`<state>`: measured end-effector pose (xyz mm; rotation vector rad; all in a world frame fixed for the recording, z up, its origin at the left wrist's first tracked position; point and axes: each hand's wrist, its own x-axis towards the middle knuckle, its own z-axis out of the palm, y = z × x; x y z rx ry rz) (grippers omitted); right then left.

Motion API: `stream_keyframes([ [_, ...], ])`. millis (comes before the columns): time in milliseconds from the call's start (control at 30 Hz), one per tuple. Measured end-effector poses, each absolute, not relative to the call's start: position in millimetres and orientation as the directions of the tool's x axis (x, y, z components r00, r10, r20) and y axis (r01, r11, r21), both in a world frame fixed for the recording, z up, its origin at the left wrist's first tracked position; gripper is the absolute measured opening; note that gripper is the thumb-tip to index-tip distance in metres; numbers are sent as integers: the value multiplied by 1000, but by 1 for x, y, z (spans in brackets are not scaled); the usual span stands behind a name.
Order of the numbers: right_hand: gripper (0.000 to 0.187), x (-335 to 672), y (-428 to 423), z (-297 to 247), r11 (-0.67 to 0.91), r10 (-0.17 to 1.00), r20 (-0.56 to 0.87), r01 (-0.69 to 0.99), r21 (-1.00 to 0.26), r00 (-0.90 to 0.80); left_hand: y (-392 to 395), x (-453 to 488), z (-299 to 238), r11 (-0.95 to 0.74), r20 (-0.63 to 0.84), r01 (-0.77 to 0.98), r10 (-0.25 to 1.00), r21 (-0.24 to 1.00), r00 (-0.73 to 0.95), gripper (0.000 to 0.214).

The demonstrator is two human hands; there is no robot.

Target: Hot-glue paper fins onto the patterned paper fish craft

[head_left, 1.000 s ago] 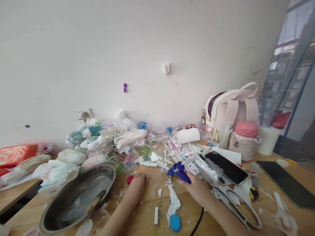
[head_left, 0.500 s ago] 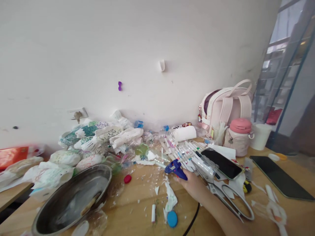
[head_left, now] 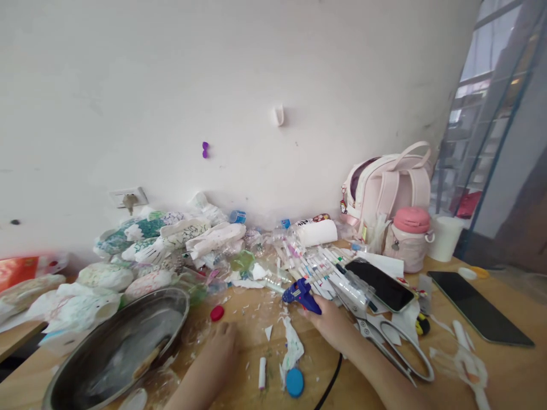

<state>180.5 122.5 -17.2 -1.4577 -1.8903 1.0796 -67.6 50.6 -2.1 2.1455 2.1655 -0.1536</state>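
Note:
In the head view my right hand (head_left: 327, 322) is wrapped round the handle of a blue hot glue gun (head_left: 302, 295), whose nozzle points left. A black cord (head_left: 330, 380) runs below that hand. My left hand (head_left: 224, 341) is over the table just below a red bottle cap (head_left: 217, 312); it is smeared and its fingers are hard to make out. Between my arms lie a white marker cap (head_left: 262, 373), a blue bottle cap (head_left: 294, 382) and a crumpled strip of plastic (head_left: 292, 343). Large scissors (head_left: 391, 341) rest beside my right forearm.
A metal basin (head_left: 183, 307) stands at the left, with painted paper-covered bottles (head_left: 106, 276) heaped behind. Markers (head_left: 314, 267), a black phone (head_left: 380, 283), a dark tablet (head_left: 478, 307), a pink jar (head_left: 408, 242), a white cup (head_left: 444, 239) and a pink backpack (head_left: 388, 185) crowd the right.
My left hand has come into view from below, near the red bottle cap. My right hand still grips the glue gun in about the same spot; the view has shifted slightly.

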Motion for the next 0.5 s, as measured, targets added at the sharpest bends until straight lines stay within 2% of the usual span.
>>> stream_keyframes([
  [133,22,181,123,-19,107,955,-64,541,-834,-288,98,-65,-18,140,-59,985,987,-103,-147,37],
  [300,25,180,123,-19,96,955,-74,533,-841,-288,111,-73,-33,239,16,964,971,-119,-239,48],
  [500,24,180,122,-17,100,955,-70,535,-839,-290,133,-76,-43,305,119,945,949,-120,-292,43],
])
